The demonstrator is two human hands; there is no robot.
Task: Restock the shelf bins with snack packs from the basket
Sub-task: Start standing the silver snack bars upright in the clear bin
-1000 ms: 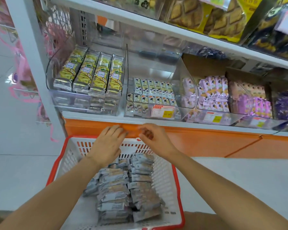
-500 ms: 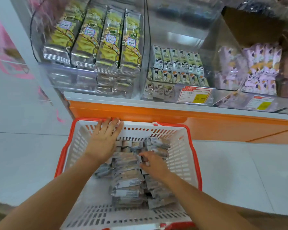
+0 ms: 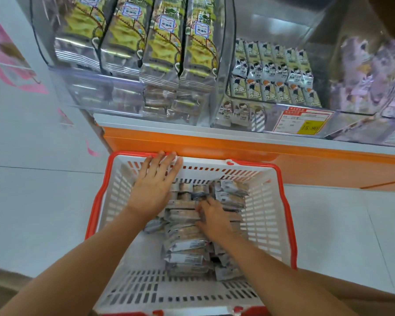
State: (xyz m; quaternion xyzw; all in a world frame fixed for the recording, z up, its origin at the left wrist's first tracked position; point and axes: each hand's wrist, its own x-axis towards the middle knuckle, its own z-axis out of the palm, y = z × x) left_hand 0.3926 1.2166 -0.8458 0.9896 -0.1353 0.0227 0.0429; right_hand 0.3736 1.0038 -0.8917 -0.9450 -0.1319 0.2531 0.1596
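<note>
The pale tiled floor point(image 3: 32, 201) carries a red-rimmed white basket point(image 3: 281, 201) of snack packs point(image 3: 185, 245) at 6 o'clock, just beside the shelf's orange base. The shelf point(image 3: 192, 131) holds clear bins point(image 3: 84, 94): green packs point(image 3: 160, 42) at 11 o'clock, small packs point(image 3: 274, 74) at 1, and purple packs point(image 3: 374, 71) at 2.

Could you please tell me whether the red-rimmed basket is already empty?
No, silvery snack packs fill the middle of the basket.
</note>
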